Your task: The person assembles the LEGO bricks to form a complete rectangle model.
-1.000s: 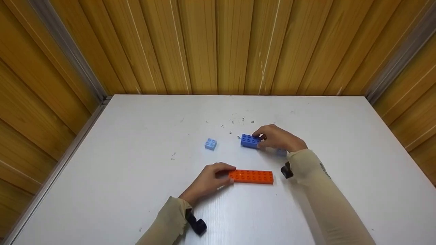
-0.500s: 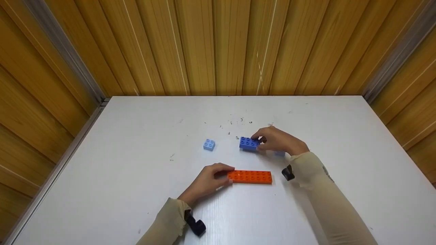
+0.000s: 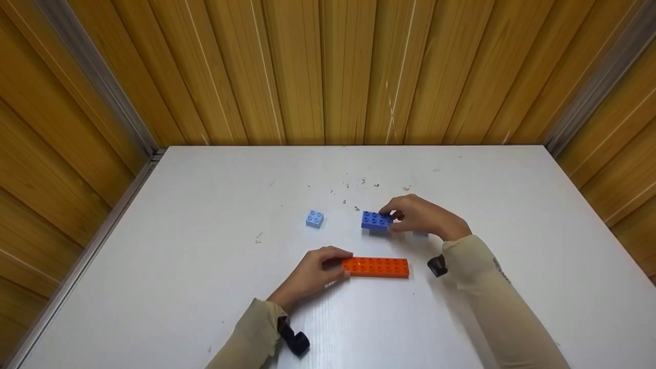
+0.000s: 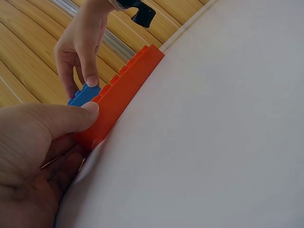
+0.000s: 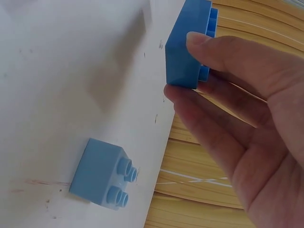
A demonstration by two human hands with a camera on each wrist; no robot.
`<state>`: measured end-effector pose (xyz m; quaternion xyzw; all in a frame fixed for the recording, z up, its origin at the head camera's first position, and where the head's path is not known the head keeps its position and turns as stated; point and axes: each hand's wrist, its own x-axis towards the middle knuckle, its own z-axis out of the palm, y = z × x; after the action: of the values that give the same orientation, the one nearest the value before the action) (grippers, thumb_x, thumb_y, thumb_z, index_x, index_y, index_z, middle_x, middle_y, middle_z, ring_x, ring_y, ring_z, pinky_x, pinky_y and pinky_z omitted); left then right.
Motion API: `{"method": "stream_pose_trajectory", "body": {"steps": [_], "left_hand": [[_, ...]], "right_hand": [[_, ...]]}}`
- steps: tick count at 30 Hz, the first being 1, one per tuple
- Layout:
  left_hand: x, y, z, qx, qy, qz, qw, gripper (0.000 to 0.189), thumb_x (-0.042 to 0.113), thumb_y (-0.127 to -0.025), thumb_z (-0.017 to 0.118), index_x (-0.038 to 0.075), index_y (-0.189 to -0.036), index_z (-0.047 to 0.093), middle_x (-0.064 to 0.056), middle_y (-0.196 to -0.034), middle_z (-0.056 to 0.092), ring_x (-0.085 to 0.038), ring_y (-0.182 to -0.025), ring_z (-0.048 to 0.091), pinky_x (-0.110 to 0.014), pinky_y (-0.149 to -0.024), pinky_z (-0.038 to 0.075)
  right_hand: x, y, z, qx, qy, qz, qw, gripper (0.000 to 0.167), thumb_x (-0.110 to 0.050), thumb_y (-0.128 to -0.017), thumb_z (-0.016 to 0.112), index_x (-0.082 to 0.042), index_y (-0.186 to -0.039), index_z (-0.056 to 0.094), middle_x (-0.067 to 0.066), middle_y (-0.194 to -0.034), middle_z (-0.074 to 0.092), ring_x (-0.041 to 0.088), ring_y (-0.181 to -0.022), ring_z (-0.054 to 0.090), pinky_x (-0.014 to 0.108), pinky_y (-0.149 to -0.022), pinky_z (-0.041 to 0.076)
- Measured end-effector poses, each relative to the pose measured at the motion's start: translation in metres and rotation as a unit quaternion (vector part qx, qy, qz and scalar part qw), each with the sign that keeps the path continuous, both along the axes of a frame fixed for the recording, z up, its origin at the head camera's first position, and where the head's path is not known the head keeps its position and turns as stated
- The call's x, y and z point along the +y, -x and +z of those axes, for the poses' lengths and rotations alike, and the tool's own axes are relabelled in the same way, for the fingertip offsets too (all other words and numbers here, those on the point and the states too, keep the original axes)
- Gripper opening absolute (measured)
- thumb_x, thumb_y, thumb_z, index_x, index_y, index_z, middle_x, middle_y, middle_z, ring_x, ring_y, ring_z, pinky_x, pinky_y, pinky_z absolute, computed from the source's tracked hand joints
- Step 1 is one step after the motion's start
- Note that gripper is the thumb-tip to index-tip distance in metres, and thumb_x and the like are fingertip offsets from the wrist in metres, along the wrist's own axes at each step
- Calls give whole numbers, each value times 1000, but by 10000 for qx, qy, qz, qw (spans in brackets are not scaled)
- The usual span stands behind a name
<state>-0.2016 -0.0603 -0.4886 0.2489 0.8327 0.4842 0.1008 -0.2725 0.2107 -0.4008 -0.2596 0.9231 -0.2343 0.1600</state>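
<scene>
My left hand (image 3: 315, 270) grips the left end of a long orange toy brick (image 3: 382, 267), thumb on the near side and fingers on the far side. The orange brick lies studs up on the table. Beyond it, my right hand (image 3: 423, 215) pinches the right end of a blue toy brick (image 3: 374, 220), holding it above the table with its studs up. In the right wrist view the thumb and fingertips press on the blue brick (image 5: 183, 57), and a gap shows between it and the tabletop.
A small light-blue brick (image 3: 314, 219) sits on the white table (image 3: 205, 230), left of the blue brick. Another light-blue brick (image 5: 102, 173) rests under the right hand, mostly hidden in the head view. Wood-patterned walls (image 3: 348, 72) stand behind the table and at both sides.
My right hand has lifted the blue brick off the table and brought it slightly nearer to me. My left hand and the orange brick have stayed in place.
</scene>
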Motion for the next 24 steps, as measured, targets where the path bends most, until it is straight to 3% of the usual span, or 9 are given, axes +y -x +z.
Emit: {"method": "stream_pose_trajectory", "body": {"steps": [24], "left_hand": [[-1, -1, 1, -64, -17, 18, 10000, 37, 17, -87, 70, 14, -123, 66, 0, -120, 66, -18, -116, 58, -39, -106, 42]], "right_hand": [[6, -19, 0, -68, 329, 256, 9991, 37, -6, -85, 69, -3, -121, 66, 14, -118, 66, 29, -104, 65, 44, -92, 53]]}}
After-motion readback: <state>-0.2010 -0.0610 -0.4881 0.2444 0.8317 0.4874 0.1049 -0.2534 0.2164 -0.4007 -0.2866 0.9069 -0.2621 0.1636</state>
